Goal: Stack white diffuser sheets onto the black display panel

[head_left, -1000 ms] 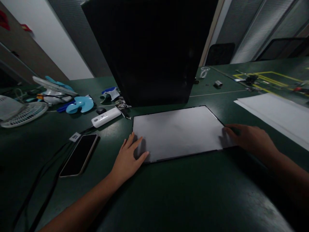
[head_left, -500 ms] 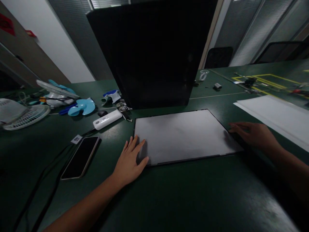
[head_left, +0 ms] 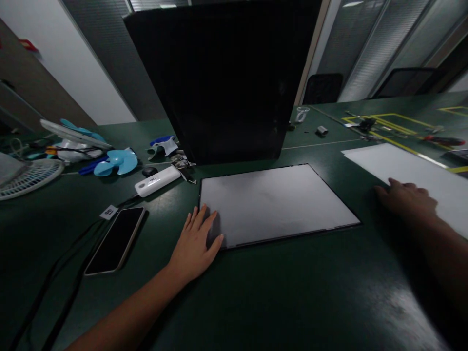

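A flat white panel with a thin dark frame, like the backlight part of a screen, lies on the green table. My left hand rests at its left edge with the fingers spread, their tips over the white surface. Off to the right, my right hand is apart from the panel, at the near left edge of some white sheets. Its thumb and index finger are apart and the other fingers are bent. Whether its fingertips touch the sheets I cannot tell.
A large black panel stands upright behind. Leftward lie a phone, a white stick-shaped device with a cable, a blue fan blade and a white fan grille. A red-handled tool sits far right.
My right hand has let go of the panel's right edge and moved right to the white sheets. My left hand stays at the left edge. The view has shifted slightly.
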Demonstrator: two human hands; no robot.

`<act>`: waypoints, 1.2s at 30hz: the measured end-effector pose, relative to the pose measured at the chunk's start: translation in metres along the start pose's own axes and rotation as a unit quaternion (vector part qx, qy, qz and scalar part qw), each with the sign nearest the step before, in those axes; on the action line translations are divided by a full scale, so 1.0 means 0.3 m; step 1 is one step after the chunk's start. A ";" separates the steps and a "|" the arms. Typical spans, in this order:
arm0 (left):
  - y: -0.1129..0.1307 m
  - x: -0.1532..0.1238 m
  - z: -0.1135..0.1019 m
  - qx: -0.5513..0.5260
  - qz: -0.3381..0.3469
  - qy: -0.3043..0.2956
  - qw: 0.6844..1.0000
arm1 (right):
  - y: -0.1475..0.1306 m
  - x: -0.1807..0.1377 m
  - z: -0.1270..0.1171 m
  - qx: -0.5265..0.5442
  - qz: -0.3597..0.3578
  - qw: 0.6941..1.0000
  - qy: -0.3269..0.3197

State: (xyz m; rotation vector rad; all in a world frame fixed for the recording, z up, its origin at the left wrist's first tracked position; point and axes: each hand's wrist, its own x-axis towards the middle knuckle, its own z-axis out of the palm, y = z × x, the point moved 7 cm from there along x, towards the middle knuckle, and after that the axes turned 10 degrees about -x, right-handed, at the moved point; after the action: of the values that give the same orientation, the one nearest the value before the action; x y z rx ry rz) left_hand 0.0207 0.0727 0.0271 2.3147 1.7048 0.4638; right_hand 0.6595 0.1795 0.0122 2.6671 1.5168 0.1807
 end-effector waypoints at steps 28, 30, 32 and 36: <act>-0.009 -0.001 0.013 0.027 -0.004 -0.011 1.000 | -0.118 -0.111 -0.167 0.005 -0.012 0.991 0.131; -0.007 -0.002 0.015 0.028 -0.007 -0.019 0.999 | -0.189 -0.165 -0.211 0.051 -0.122 0.972 0.196; -0.008 -0.004 0.016 0.029 -0.008 -0.019 0.999 | -0.286 -0.245 -0.233 0.096 -0.287 0.928 0.219; -0.014 -0.011 0.017 0.020 -0.001 0.005 1.000 | -0.474 -0.446 -0.215 0.127 -0.545 0.818 0.136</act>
State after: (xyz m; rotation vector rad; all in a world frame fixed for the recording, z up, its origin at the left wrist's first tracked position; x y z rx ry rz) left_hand 0.0180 0.0709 0.0206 2.3418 1.7375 0.4448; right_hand 0.4620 0.1373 0.0502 1.4857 3.0179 0.2893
